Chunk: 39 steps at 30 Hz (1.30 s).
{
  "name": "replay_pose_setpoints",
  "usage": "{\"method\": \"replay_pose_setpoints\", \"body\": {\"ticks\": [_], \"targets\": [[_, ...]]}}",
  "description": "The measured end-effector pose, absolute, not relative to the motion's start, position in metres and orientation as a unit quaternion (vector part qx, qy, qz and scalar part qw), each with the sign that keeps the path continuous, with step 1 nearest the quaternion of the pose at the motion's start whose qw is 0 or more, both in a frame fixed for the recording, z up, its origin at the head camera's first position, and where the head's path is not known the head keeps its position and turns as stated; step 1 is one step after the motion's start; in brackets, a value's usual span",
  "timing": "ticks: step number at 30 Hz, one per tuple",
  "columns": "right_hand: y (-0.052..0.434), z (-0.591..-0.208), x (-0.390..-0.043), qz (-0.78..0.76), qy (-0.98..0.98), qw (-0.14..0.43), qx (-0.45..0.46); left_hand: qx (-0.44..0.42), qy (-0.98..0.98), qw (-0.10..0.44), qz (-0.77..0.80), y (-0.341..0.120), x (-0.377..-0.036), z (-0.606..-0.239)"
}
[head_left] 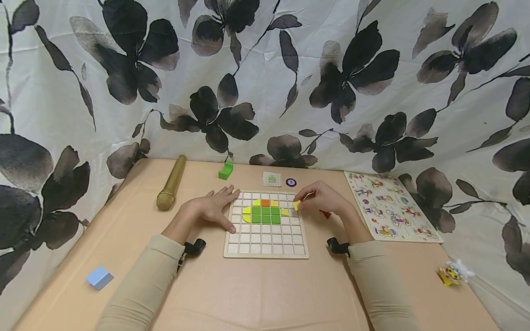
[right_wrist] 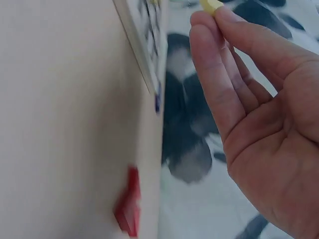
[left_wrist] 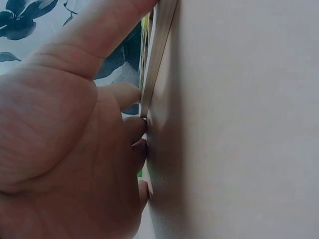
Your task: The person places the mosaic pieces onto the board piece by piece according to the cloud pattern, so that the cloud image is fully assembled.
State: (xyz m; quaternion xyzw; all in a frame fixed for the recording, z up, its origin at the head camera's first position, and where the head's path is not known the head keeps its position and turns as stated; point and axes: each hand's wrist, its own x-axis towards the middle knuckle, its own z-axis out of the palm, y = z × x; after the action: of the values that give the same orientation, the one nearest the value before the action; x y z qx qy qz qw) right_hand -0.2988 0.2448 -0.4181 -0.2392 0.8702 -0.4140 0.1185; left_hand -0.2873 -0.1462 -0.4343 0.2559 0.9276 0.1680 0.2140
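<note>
Left hand lay flat, fingers straight and spread, thumb apart. Right hand was raised, thumb and fingertips pinched together; beige-sleeved forearms converged.

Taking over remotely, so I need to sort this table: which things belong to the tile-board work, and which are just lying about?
In use: grid board; yellow tile pinched by right hand; left hand steadying the board; placed green tiles.

Lying about: gold microphone; green block; peg puzzle; blue block; red piece.
</note>
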Motion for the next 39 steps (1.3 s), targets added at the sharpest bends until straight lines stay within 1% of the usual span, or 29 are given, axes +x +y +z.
{"method": "replay_pose_setpoints", "body": {"ticks": [5,9,20,30,32,34,39], "targets": [[0.223,-0.425,-0.296,-0.397,0.860,0.157,-0.279,0.258,0.927,0.214,0.169,-0.147,-0.287,-0.434],[0.213,-0.428,-0.294,-0.377,0.858,0.178,-0.300,0.262,0.926,0.215,0.166,-0.147,-0.286,-0.434],[0.204,-0.432,-0.291,-0.339,0.868,0.179,-0.314,0.265,0.925,0.214,0.168,-0.147,-0.285,-0.432],[0.202,-0.434,-0.289,-0.339,0.872,0.189,-0.299,0.265,0.924,0.214,0.171,-0.147,-0.285,-0.433],[0.203,-0.433,-0.289,-0.336,0.874,0.183,-0.299,0.265,0.924,0.215,0.171,-0.147,-0.285,-0.433],[0.205,-0.429,-0.289,-0.330,0.879,0.165,-0.301,0.265,0.925,0.214,0.170,-0.147,-0.285,-0.433],[0.225,-0.413,-0.294,-0.327,0.901,0.079,-0.275,0.264,0.926,0.212,0.169,-0.148,-0.286,-0.433]]}}
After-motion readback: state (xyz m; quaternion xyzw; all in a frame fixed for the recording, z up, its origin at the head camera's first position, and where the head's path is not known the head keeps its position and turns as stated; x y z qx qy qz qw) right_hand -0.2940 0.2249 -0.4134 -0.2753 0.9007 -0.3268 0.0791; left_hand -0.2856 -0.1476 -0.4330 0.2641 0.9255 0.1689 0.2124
